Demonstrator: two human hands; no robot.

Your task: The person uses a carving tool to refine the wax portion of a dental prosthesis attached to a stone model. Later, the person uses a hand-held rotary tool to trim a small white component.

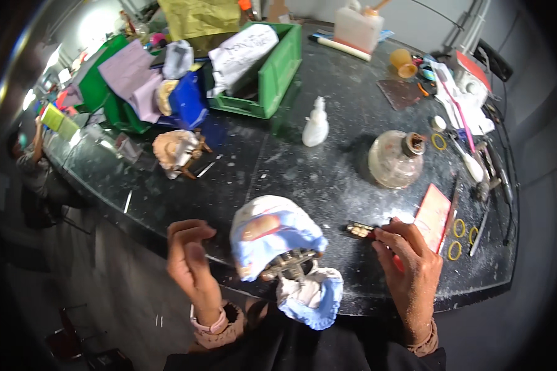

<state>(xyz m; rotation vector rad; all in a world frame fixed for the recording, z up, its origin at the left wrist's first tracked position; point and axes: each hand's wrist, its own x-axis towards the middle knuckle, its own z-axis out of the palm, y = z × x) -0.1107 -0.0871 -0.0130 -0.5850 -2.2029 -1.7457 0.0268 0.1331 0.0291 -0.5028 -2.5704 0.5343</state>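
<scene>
A hinged metal articulator (294,267) carries a large white and blue dental cast (284,226) and a smaller one (319,297) at the near edge of the worktop. My left hand (195,266) is just left of the casts, fingers loosely bent and apart, holding nothing. My right hand (411,272) is closed on the end of a small dark strip of false teeth (359,229), right of the casts. A flat pink sheet (435,210) lies beside that hand, partly behind it.
A glass jar (390,164), a white squeeze bottle (315,127), green bins (281,80), a blue bin (192,102) and another cast (170,151) stand farther back. Tools (476,167) and yellow rings (455,250) lie right. A co-worker (40,173) sits far left.
</scene>
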